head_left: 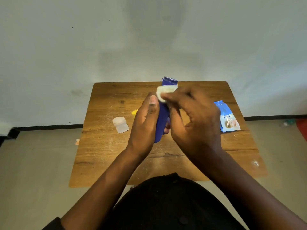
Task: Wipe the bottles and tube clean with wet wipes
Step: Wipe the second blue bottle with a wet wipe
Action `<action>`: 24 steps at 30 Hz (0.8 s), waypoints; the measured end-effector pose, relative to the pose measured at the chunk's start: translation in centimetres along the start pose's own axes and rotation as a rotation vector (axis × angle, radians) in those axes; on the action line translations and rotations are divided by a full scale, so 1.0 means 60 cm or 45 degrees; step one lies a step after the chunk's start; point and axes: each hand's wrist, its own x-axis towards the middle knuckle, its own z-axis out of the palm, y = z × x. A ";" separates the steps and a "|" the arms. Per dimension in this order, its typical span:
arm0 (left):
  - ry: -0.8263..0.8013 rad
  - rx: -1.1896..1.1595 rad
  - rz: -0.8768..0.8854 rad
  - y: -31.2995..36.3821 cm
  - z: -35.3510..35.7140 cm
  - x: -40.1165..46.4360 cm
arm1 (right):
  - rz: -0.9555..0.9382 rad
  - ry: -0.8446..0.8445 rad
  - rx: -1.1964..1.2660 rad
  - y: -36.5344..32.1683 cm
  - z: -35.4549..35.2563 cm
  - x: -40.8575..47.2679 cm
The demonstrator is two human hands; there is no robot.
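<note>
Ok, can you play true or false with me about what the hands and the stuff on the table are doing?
1. The left hand holds the blue bottle. True.
2. The right hand presses a white wet wipe near the bottle's top. True.
3. The wipes pack lies to the left of the hands. False: it lies on the right side of the wooden table.
4. The small clear bottle is in someone's grip. False: it sits on the table, untouched.
5. The blue bottle lies flat on the table. False: it is held up above it.
</note>
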 end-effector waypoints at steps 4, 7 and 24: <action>-0.063 0.079 0.120 -0.004 -0.005 0.003 | 0.121 0.159 0.112 0.012 -0.021 0.034; -0.100 0.232 0.237 -0.012 -0.012 0.007 | 0.271 0.182 0.229 0.022 -0.041 0.049; -0.055 0.551 0.355 -0.031 -0.020 0.011 | 0.313 -0.179 0.179 0.047 -0.072 0.052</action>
